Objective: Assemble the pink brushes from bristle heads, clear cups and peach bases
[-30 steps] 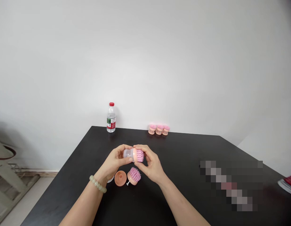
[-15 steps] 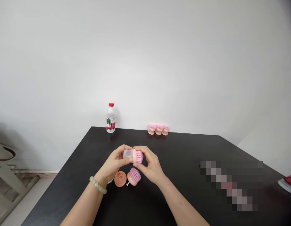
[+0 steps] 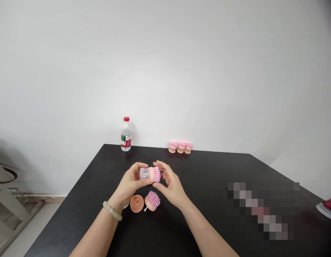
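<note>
My left hand (image 3: 131,177) is shut around a palm brush (image 3: 150,174), gripping its clear plastic body, with the pink bristles pointing right. My right hand (image 3: 171,185) is cupped around the bristle end, its fingers apart, and it hardly seems to press on the brush. Just below my hands, a peach round cap (image 3: 136,203) lies on the table beside a second pink-bristled brush head (image 3: 152,200) with a small white stem. A white item (image 3: 125,205) is mostly hidden behind my left wrist, which wears a pale bead bracelet (image 3: 112,210).
The black table (image 3: 208,171) has a far edge against a white wall. Several pink brushes (image 3: 180,147) stand in a row at the back, left of them a water bottle (image 3: 126,135) with a red cap. A blurred patch (image 3: 263,210) covers the right; a red-and-white object (image 3: 329,208) sits at the right edge.
My right hand has loosened and its fingers have spread away from the bristles. The held brush has shifted slightly up and left, and my left hand has moved with it.
</note>
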Demonstrator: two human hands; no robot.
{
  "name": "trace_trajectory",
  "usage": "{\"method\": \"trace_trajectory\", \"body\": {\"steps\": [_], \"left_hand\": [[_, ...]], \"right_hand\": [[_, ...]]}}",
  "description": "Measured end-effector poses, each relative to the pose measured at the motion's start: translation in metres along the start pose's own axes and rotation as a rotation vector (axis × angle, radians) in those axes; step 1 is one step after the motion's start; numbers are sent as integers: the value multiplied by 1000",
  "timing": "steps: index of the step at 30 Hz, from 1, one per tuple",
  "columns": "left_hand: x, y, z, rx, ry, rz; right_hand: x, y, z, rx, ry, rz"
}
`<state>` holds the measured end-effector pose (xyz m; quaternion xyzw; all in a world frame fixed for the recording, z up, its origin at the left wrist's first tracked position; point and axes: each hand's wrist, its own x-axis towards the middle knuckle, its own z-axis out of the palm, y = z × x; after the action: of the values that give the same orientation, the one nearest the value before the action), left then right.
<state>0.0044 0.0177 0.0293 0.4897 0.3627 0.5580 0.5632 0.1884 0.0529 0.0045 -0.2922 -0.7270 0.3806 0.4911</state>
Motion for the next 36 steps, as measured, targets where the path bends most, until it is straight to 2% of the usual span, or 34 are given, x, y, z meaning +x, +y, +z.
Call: {"method": "trace_trajectory", "body": {"steps": [4, 11, 16, 22, 27, 32, 36], "left_hand": [[0, 0, 1, -1, -8, -9], [-1, 0, 3, -8, 13, -20], [0, -1, 3, -20, 2, -24], [0, -2, 3, -28, 29, -32], [-1, -2, 4, -34, 17, -36], [0, -4, 4, -29, 43, -26], [0, -4, 4, -22, 27, -23]], "right_hand": [[1, 6, -3, 9, 17, 86], [1, 3, -1, 63, 27, 43], [2, 4, -2, 60, 19, 131], [2, 3, -1, 66, 12, 42], [3, 5, -2, 76, 30, 120], [3, 3, -2, 53, 8, 53], [2, 4, 0, 5, 35, 96]]}}
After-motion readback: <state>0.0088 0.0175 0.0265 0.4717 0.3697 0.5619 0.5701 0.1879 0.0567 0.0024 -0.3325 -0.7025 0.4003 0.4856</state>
